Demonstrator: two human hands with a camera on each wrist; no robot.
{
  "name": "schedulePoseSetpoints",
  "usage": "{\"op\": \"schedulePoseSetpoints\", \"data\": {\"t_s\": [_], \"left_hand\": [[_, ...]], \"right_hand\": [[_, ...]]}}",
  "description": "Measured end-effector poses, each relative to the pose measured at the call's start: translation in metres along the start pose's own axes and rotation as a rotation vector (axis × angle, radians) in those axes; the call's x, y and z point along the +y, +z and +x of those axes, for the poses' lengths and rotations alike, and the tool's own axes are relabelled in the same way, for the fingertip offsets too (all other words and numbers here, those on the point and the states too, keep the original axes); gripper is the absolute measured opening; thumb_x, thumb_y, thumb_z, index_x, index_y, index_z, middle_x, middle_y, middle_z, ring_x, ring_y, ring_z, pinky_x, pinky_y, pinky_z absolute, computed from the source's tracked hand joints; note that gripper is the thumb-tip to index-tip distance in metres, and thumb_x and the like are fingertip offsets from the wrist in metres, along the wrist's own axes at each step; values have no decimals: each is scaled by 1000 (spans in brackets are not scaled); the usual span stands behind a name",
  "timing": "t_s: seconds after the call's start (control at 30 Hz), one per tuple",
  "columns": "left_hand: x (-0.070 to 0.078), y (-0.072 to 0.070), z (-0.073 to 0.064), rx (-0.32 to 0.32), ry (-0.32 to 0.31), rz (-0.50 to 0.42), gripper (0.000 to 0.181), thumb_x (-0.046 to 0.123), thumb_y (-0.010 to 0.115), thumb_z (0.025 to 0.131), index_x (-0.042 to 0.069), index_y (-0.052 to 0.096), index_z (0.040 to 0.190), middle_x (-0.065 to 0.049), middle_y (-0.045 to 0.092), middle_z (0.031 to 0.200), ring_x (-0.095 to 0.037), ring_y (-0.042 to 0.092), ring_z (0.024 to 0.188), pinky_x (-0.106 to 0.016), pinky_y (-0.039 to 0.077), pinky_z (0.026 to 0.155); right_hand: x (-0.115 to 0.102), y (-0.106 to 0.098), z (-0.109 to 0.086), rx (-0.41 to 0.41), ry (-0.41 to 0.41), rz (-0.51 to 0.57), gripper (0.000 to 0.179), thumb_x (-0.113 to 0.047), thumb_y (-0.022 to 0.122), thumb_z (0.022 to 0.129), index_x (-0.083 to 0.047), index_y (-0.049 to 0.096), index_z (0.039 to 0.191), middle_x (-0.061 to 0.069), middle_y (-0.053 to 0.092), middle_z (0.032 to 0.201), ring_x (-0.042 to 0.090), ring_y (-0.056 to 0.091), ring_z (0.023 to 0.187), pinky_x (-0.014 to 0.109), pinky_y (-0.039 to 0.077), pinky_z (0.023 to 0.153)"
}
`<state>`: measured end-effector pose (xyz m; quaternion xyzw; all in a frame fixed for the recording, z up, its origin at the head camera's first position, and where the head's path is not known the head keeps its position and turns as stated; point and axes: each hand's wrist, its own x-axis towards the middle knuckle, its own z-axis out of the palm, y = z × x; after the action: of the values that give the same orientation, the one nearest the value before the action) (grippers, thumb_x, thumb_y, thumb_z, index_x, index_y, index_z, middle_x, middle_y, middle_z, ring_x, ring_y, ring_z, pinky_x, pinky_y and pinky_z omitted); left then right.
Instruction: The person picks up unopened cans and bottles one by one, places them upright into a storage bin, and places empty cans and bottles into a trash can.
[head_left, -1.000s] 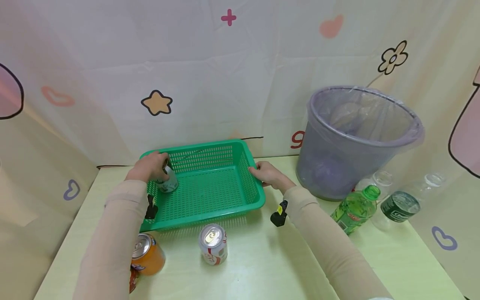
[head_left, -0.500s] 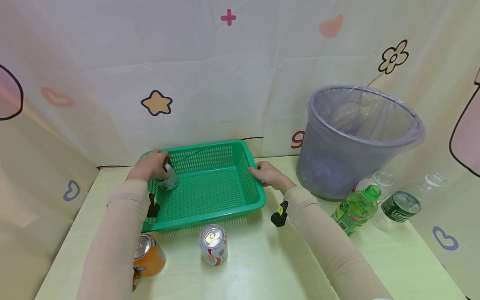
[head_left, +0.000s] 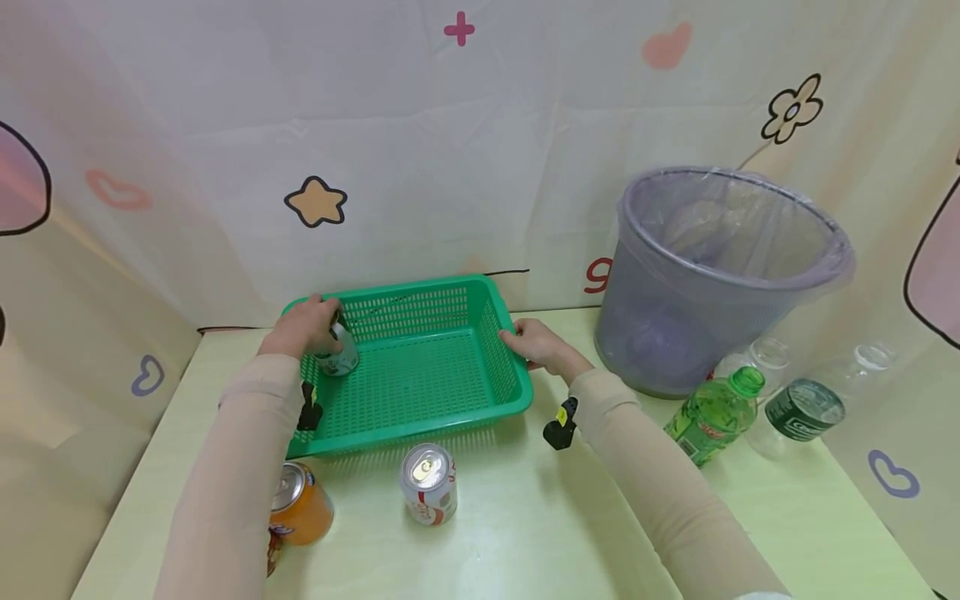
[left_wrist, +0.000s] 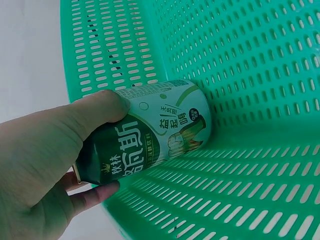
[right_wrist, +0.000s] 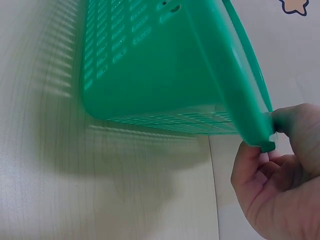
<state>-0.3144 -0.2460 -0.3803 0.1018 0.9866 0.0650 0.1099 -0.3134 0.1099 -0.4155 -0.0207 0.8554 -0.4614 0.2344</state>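
A green plastic basket (head_left: 405, 430) with slotted walls sits at the back of the table. Inside its left end stands a green and white drink can (left_wrist: 185, 115), upright and close to the basket's corner. My left hand (head_left: 302, 326) grips this can near its top, thumb on one side and fingers on the other. At the basket's right end, my right hand (head_left: 542, 345) pinches the rim, with the thumb over it and curled fingers beneath, as the right wrist view shows.
In front of the basket stand a white soda can (head_left: 429, 485) and an orange soda can (head_left: 306, 508), with a reddish item partly hidden by the left sleeve. A lined purple bin (head_left: 660, 325) stands right, beside a green bottle (head_left: 712, 417) and clear bottles (head_left: 806, 410).
The head view has shifted very slightly. Both hands keep their hold, the left on the can and the right on the basket's rim, with no clear movement of either.
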Motion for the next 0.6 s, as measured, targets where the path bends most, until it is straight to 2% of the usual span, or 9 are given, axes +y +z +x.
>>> {"op": "schedulePoseSetpoints", "data": {"t_s": [0.2, 0.43, 0.6], "left_hand": [[-1, -1, 1, -16, -13, -5, 49, 21, 69, 79, 4, 47, 119, -22, 45, 110, -34, 50, 90, -46, 46, 70], [1, -3, -1, -16, -16, 4, 50, 22, 68, 80, 5, 46, 122, -21, 46, 110, -34, 51, 91, -46, 45, 70], [2, -4, -3, -5, -5, 27, 62, 24, 68, 80, 3, 40, 132, -24, 45, 117, -38, 50, 99, -49, 46, 75]], "right_hand": [[0, 2, 1, 4, 19, 16, 33, -30, 43, 98, 0, 49, 109, 14, 56, 105, 19, 62, 86, 37, 54, 79], [-2, 1, -2, 3, 9, 8, 33, -30, 42, 98, 0, 49, 110, 12, 55, 102, 16, 61, 82, 39, 54, 78], [-2, 1, -2, 5, 10, 6, 33, -30, 42, 98, 0, 49, 110, 13, 55, 103, 18, 61, 84, 39, 54, 79]]}}
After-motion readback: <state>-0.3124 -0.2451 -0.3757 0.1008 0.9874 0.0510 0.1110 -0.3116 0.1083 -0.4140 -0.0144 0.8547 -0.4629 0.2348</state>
